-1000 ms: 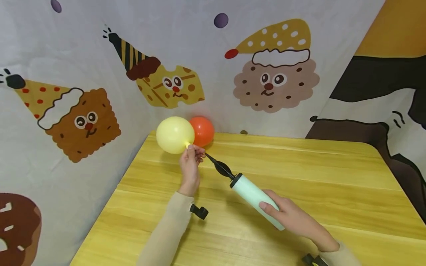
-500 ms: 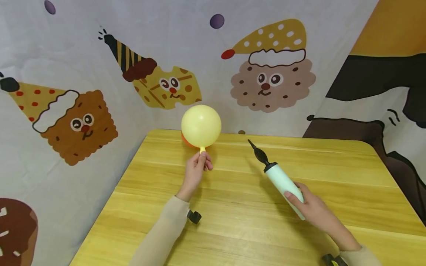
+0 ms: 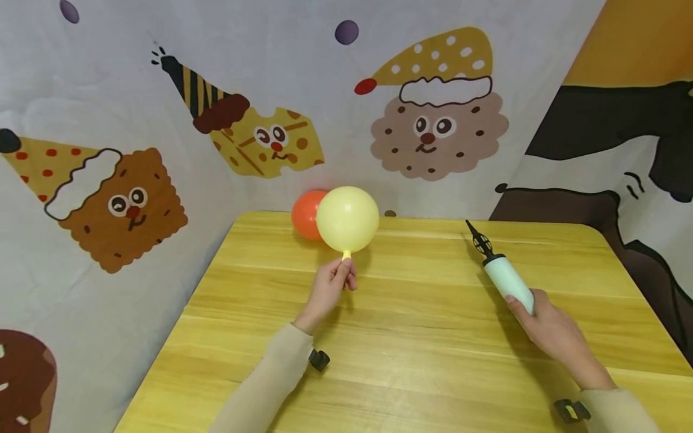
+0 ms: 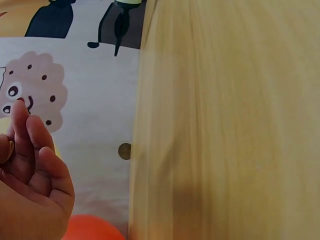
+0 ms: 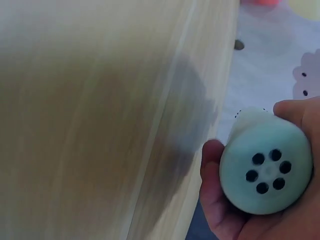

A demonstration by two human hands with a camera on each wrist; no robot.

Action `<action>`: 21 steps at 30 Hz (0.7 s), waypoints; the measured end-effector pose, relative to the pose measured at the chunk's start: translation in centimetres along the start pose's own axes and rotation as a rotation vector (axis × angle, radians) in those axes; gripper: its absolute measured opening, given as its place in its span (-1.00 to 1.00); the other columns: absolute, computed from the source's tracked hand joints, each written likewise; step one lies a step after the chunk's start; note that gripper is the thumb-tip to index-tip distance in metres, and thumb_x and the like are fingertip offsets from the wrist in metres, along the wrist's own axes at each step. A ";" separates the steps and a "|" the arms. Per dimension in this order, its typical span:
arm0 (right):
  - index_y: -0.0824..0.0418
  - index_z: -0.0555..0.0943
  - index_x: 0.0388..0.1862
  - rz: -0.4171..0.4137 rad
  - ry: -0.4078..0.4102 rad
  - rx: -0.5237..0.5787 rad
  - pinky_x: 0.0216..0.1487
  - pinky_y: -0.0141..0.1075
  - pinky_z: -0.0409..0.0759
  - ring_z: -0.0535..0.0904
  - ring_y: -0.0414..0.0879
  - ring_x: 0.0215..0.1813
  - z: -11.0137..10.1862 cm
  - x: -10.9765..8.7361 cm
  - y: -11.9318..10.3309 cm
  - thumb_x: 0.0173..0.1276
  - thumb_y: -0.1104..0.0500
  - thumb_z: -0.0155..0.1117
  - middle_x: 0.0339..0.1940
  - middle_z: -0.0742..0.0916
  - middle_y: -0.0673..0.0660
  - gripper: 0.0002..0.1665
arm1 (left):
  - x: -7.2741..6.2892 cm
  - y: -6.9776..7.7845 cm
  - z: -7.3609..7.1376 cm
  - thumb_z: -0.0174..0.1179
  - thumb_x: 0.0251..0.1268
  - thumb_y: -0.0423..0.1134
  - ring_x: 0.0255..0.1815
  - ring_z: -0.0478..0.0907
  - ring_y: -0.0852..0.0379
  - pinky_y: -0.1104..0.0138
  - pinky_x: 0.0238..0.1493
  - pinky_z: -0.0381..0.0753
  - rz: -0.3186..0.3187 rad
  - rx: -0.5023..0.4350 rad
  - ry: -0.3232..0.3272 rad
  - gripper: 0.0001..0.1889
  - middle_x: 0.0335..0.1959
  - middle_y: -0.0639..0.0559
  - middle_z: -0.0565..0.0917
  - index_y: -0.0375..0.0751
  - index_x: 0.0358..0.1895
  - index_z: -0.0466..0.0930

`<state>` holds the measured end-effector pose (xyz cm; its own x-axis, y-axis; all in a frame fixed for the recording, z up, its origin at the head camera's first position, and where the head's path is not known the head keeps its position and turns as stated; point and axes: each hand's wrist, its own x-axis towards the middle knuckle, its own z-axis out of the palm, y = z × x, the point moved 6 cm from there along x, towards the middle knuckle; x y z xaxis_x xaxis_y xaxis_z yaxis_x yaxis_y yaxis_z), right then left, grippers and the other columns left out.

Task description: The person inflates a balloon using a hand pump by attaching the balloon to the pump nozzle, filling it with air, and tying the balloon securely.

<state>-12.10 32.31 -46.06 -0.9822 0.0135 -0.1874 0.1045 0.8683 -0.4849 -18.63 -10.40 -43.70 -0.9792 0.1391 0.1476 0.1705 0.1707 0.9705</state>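
My left hand [image 3: 331, 287] pinches the neck of an inflated yellow balloon [image 3: 348, 219], which stands upright above the fingers. In the left wrist view the hand [image 4: 37, 175] shows curled fingers, and most of the balloon is hidden behind it. Over on the right, my right hand [image 3: 552, 328] grips a mint-green balloon pump [image 3: 509, 279] by its lower end, its black nozzle tilted up and away to the left. The pump's round end with several dark holes [image 5: 267, 172] faces the right wrist camera, with fingers and thumb wrapped round it. Pump and balloon are well apart.
Behind the yellow balloon, an orange-red balloon [image 3: 307, 214] sits at the back of the wooden table [image 3: 411, 361]. A cloth backdrop [image 3: 346, 108] with cartoon biscuits hangs along the table's back and left edges.
The nozzle has come away from the yellow balloon's neck. My right hand has carried the pump to the right. My left hand has turned the balloon upright and shifted it right, past the orange-red one.
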 end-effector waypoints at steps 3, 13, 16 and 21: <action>0.67 0.13 0.42 0.006 0.026 -0.019 -0.40 0.03 0.52 0.62 0.34 -0.16 -0.4 0.3 0.8 0.63 -0.36 -0.16 0.07 0.56 0.66 0.06 | -0.4 1.1 0.3 -0.09 0.70 -0.36 -0.50 0.54 0.08 0.44 -0.45 0.45 -0.016 -0.004 -0.023 -0.65 -0.49 -0.37 0.64 -0.54 -0.27 0.55; 0.80 0.16 0.25 0.032 0.059 -0.074 -0.42 0.09 0.50 0.54 0.35 -0.25 -1.2 1.4 2.6 0.64 -0.29 -0.10 -0.13 0.51 0.66 0.04 | -1.0 3.0 0.6 -0.08 0.71 -0.33 -0.47 0.54 0.06 0.43 -0.42 0.47 -0.041 -0.005 -0.067 -0.67 -0.49 -0.29 0.63 -0.53 -0.24 0.55; 0.77 0.24 0.13 0.044 0.075 -0.111 -0.48 0.05 0.46 0.51 0.31 -0.33 -1.4 1.4 2.6 0.63 -0.31 -0.08 -0.24 0.50 0.60 0.01 | -0.9 3.0 0.7 -0.08 0.70 -0.35 -0.47 0.54 0.01 0.43 -0.42 0.46 -0.036 -0.004 -0.078 -0.67 -0.48 -0.35 0.63 -0.51 -0.26 0.55; 0.66 0.32 0.00 0.095 0.061 -0.160 -0.52 0.02 0.40 0.48 0.28 -0.39 -1.3 1.4 2.7 0.56 -0.42 -0.07 -0.29 0.49 0.52 0.03 | -1.0 2.9 0.9 -0.08 0.70 -0.34 -0.45 0.55 -0.08 0.43 -0.41 0.47 -0.053 0.002 -0.093 -0.67 -0.46 -0.39 0.63 -0.47 -0.28 0.56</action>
<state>-13.36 35.28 -46.50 -0.9773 0.1250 -0.1710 0.1756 0.9295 -0.3242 -17.09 -9.17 -41.21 -0.9724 0.2201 0.0773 0.1188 0.1818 0.9761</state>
